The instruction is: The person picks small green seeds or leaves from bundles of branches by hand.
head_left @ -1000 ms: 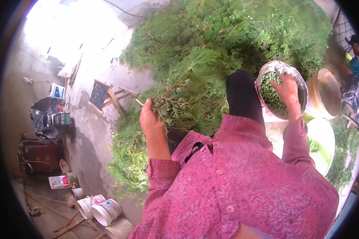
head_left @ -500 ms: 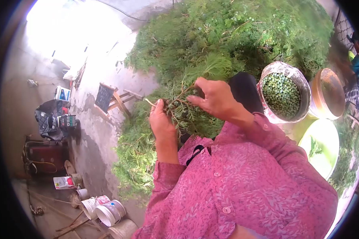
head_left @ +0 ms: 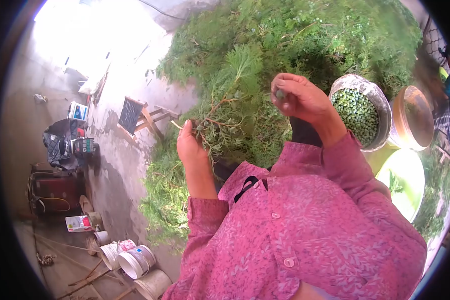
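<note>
My left hand [head_left: 191,146] is closed around the cut end of a leafy evergreen branch [head_left: 218,106], whose feathery sprays spread up and to the right. Held in the bent fingers of my right hand [head_left: 305,99] is a small green cone [head_left: 280,94]. This hand is apart from the branch, just left of a paint-stained bucket [head_left: 359,82]. Many small green cones [head_left: 355,114] lie inside that bucket. Behind both hands rises a big heap of cut evergreen branches [head_left: 290,45], which also reaches down on the left.
Right of the cone bucket are another bucket [head_left: 399,107] and a bright green basin [head_left: 410,172] with a sprig in it. A small folding stool [head_left: 144,120] stands on the left. White buckets [head_left: 137,263] sit at the lower left, near a dark red box [head_left: 57,192].
My right hand has moved right, off the branch toward the bucket, with a green cone now showing in its fingers. My left hand has shifted slightly left and still holds the branch.
</note>
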Tool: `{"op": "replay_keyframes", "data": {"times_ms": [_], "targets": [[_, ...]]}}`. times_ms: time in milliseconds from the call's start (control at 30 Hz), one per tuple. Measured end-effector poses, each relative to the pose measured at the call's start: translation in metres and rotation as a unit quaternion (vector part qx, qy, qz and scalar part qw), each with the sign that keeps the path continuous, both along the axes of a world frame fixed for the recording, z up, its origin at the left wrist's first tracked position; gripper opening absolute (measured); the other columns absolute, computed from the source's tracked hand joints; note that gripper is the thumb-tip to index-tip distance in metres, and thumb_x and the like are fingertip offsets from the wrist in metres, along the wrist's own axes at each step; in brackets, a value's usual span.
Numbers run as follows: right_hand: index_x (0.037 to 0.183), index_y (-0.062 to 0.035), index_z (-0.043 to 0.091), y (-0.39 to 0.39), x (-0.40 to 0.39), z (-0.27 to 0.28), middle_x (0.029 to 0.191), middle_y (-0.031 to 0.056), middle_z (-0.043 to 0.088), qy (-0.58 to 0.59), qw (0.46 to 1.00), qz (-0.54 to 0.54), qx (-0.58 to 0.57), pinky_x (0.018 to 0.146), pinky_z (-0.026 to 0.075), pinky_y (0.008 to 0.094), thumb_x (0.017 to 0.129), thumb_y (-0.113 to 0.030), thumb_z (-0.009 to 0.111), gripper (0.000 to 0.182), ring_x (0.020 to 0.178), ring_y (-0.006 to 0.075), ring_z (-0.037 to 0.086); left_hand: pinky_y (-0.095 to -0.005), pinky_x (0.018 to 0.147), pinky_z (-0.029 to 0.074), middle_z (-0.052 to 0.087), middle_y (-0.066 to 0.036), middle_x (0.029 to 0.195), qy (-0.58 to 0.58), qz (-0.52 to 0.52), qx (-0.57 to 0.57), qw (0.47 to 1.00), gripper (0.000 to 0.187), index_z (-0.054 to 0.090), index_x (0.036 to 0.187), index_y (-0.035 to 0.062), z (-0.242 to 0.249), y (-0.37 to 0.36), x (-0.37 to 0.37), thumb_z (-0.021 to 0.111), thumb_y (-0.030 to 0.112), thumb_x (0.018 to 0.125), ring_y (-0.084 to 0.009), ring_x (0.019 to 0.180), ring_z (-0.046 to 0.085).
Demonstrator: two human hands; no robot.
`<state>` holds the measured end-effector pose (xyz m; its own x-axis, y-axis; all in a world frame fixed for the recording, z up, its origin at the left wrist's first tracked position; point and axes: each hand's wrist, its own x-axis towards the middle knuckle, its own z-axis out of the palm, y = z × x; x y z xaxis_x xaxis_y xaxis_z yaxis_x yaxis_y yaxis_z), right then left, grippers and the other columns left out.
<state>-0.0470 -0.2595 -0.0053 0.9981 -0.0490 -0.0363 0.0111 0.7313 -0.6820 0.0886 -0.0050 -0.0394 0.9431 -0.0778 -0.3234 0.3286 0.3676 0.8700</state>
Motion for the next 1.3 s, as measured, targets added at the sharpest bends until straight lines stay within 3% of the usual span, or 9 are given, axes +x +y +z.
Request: {"op": "replay_keyframes", "data": {"times_ms": [267,333,433,633,767,833,867,967,1300], "targets": [[0.093,-0.0026,0.054,0.064,-0.003,-0.01,0.076,0.0035,0.06,0.019,0.96,0.051,-0.275,0.05,0.043,0.023,0.081,-0.012,0.06,0.016,0.06,0.0084,0.054,-0.0314,0.07,0.045,0.057,-0.005,0.083,-0.018,0.015,0.007,1.0,0.01,0.054,0.091,0.0036,0.007,-0.013,-0.007,0.053,0.012,0.086,-0.016,0.075,0.055],[0.096,-0.004,0.055,0.075,-0.001,-0.018,0.076,0.0063,0.058,-0.092,0.83,-0.145,-0.53,0.053,0.044,0.0287,0.074,-0.01,0.066,0.025,0.063,0.0157,0.056,-0.0319,0.071,0.045,0.057,-0.005,0.084,-0.018,0.026,0.022,0.999,0.01,0.054,0.09,0.0032,0.009,-0.014,-0.008,0.053,0.011,0.086,-0.0163,0.075,0.054],[0.094,-0.0061,0.055,0.079,0.001,-0.017,0.077,0.0093,0.055,-0.144,0.726,-0.25,-0.623,0.055,0.044,0.0325,0.071,-0.009,0.068,0.027,0.062,0.0236,0.054,-0.0318,0.071,0.045,0.056,-0.005,0.084,-0.03,0.025,0.029,0.999,0.01,0.055,0.09,0.003,0.008,-0.013,-0.008,0.052,0.011,0.086,-0.0164,0.076,0.054],[0.092,-0.0058,0.056,0.081,0.003,-0.019,0.076,0.0113,0.053,-0.151,0.68,-0.218,-0.683,0.055,0.044,0.0335,0.071,-0.011,0.066,0.023,0.064,0.0275,0.053,-0.0326,0.069,0.046,0.056,-0.006,0.083,-0.018,0.003,0.013,1.0,0.011,0.055,0.089,0.0028,0.006,-0.014,-0.009,0.052,0.013,0.086,-0.0173,0.075,0.054],[0.08,-0.0034,0.051,0.072,-0.001,-0.015,0.071,0.0101,0.054,-0.17,0.732,-0.245,-0.613,0.049,0.043,0.0347,0.073,-0.01,0.06,0.013,0.058,0.0257,0.054,-0.0348,0.07,0.047,0.058,-0.009,0.088,0.012,0.023,-0.003,1.0,0.016,0.054,0.093,0.0001,0.006,-0.006,-0.001,0.05,0.014,0.088,-0.0206,0.078,0.056],[0.082,-0.0026,0.054,0.053,-0.016,0.005,0.065,0.004,0.055,-0.003,0.948,-0.022,-0.317,0.044,0.04,0.0282,0.076,-0.009,0.056,0.009,0.053,0.0143,0.051,-0.0361,0.071,0.048,0.058,-0.011,0.09,0.034,0.037,-0.007,0.999,0.018,0.054,0.096,-0.0011,0.004,0.007,0.014,0.048,0.015,0.089,-0.0221,0.079,0.056],[0.089,-0.0029,0.056,0.042,-0.021,0.005,0.066,0.001,0.055,0.018,0.978,0.038,-0.206,0.042,0.036,0.0215,0.079,-0.008,0.053,0.012,0.054,0.0058,0.049,-0.0373,0.073,0.049,0.058,-0.012,0.092,0.03,0.03,-0.028,0.999,0.02,0.053,0.098,-0.0025,0.0,0.016,0.022,0.046,0.015,0.09,-0.0234,0.081,0.057],[0.094,-0.0028,0.054,0.035,-0.026,-0.007,0.074,0.0034,0.059,0.007,0.995,0.092,-0.043,0.042,0.035,0.018,0.079,-0.008,0.052,0.016,0.055,0.0053,0.05,-0.04,0.077,0.05,0.057,-0.014,0.098,0.018,0.023,-0.045,0.999,0.025,0.051,0.103,-0.005,0.006,0.017,0.025,0.043,0.015,0.091,-0.0258,0.086,0.057],[0.109,0.0001,0.05,0.092,-0.009,-0.059,0.087,0.0066,0.059,0.131,0.958,0.238,-0.087,0.043,0.033,0.0178,0.077,-0.025,0.067,0.044,0.059,0.0085,0.05,-0.0404,0.075,0.05,0.057,-0.015,0.099,0.021,0.005,-0.012,1.0,0.026,0.05,0.106,-0.0029,0.016,0.011,0.024,0.042,0.018,0.092,-0.0267,0.088,0.057]]}}
